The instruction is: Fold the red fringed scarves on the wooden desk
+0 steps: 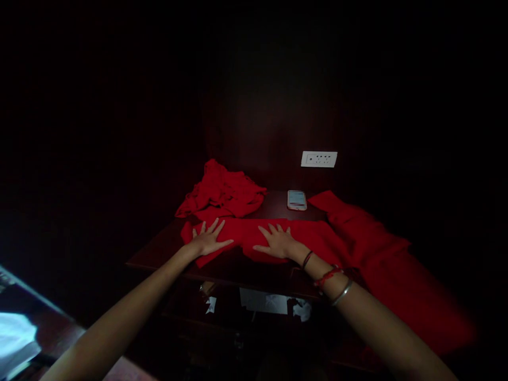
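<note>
A red cloth (242,231) lies spread along the front of a dark wooden tabletop (159,248). Pressed flat on its left end is my left hand (207,242), fingers spread. My right hand (278,242) rests palm down nearer the cloth's middle, its fingers apart too. To the right the red fabric runs on into a longer red piece (369,238) that hangs over the table's edge; whether the two are joined I cannot tell. Behind my left hand sits a crumpled heap of red fabric (224,190).
A phone (297,200) with a lit screen lies at the back of the tabletop. Above it, a white socket plate (319,159) is set in the dark wall. Below the top, an open compartment holds white papers (264,300). Something white (16,336) shows at lower left.
</note>
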`<state>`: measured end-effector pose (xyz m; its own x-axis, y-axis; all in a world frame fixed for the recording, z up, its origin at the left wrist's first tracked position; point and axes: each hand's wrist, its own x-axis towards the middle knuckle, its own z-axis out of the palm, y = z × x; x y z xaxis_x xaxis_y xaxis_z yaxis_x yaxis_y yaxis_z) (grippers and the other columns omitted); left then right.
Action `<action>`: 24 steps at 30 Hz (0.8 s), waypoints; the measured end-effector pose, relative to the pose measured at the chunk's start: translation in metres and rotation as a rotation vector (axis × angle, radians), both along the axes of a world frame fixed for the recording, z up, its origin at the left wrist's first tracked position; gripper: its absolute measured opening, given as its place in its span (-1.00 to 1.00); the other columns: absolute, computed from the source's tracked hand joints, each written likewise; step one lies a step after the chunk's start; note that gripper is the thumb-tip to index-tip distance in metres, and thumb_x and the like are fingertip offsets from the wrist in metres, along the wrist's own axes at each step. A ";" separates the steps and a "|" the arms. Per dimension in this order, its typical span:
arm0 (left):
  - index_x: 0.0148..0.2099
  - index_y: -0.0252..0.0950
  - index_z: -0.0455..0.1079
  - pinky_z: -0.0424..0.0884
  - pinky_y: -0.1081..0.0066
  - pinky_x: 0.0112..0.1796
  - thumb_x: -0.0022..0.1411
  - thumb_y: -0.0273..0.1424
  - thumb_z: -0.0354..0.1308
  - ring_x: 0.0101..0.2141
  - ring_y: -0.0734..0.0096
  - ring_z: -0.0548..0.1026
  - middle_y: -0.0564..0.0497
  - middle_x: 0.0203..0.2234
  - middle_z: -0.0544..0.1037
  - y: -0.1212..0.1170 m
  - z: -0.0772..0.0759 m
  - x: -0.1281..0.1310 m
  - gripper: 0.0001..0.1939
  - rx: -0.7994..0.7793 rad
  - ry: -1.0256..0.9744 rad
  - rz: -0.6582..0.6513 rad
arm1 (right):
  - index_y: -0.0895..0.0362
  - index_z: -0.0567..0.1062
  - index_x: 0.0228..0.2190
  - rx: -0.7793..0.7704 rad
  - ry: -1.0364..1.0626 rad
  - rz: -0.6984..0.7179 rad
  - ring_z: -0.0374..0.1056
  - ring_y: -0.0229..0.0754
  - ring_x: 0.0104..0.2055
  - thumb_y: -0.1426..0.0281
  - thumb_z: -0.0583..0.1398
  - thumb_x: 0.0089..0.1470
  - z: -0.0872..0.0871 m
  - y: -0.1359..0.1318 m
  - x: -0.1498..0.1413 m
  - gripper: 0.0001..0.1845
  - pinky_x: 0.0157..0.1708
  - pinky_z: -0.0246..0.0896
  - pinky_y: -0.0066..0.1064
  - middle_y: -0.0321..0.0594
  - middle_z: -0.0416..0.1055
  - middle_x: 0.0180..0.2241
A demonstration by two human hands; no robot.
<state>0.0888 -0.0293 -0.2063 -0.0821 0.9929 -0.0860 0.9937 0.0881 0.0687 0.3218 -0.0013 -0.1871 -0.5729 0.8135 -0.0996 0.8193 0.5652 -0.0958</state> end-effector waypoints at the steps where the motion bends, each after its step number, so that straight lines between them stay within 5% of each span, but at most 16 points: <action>1: 0.19 -0.12 -0.38 -0.27 -0.19 -0.09 -0.12 0.20 -0.28 0.07 -0.20 -0.34 0.02 0.15 -0.36 -0.001 0.001 -0.003 -0.11 -0.024 0.007 0.022 | 0.07 -0.14 0.11 -0.006 -0.018 -0.008 -0.27 0.24 0.11 -0.20 -0.23 -0.22 -0.002 -0.003 0.001 -0.07 -0.08 -0.35 0.14 0.05 -0.21 0.13; 6: 0.19 -0.21 -0.32 -0.31 -0.11 -0.05 -0.14 0.22 -0.29 0.08 -0.12 -0.38 -0.07 0.14 -0.42 -0.011 0.008 0.001 -0.06 0.023 0.053 0.002 | 0.13 -0.15 0.11 -0.020 -0.127 -0.132 -0.16 0.29 0.06 -0.21 -0.18 -0.26 0.009 -0.024 0.005 -0.01 -0.11 -0.35 0.17 0.14 -0.16 0.10; 9: 0.19 -0.20 -0.30 -0.35 -0.03 -0.02 -0.07 0.17 -0.33 0.10 0.04 -0.39 -0.05 0.14 -0.40 -0.021 0.005 0.013 -0.14 0.142 0.066 -0.138 | 0.13 -0.16 0.11 -0.048 -0.181 -0.237 -0.18 0.31 0.07 -0.22 -0.18 -0.28 0.013 -0.030 0.014 0.02 -0.11 -0.39 0.19 0.14 -0.19 0.11; 12: 0.18 -0.11 -0.30 -0.31 0.01 -0.01 -0.06 0.16 -0.30 0.11 0.09 -0.36 0.01 0.15 -0.32 -0.029 0.003 0.020 -0.19 0.052 0.022 -0.252 | 0.14 -0.21 0.11 -0.059 -0.178 -0.283 -0.27 0.33 0.09 -0.23 -0.19 -0.29 0.009 -0.028 0.027 0.04 -0.11 -0.43 0.19 0.12 -0.30 0.13; 18: 0.18 -0.09 -0.36 -0.30 -0.01 -0.02 -0.12 0.18 -0.21 0.08 -0.01 -0.42 -0.02 0.13 -0.41 -0.044 0.014 0.029 -0.12 -0.120 -0.009 -0.249 | 0.11 -0.24 0.11 -0.050 -0.093 -0.200 -0.53 0.28 0.12 -0.24 -0.20 -0.31 0.011 -0.026 0.037 0.05 -0.08 -0.58 0.19 -0.03 -0.44 0.16; 24: 0.16 0.04 -0.29 -0.32 -0.13 -0.07 0.05 0.08 -0.35 0.09 0.00 -0.38 0.07 0.15 -0.31 -0.055 0.007 0.036 -0.36 0.007 -0.057 -0.216 | 0.02 -0.24 0.11 0.030 0.029 -0.081 -0.55 0.25 0.12 -0.19 -0.21 -0.22 0.001 -0.034 0.033 -0.08 -0.07 -0.58 0.18 -0.10 -0.40 0.16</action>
<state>0.1247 -0.0839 -0.1998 0.1375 0.9875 -0.0774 0.9840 -0.1273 0.1249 0.3546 -0.0356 -0.1861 -0.5075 0.8597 -0.0585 0.8595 0.5004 -0.1041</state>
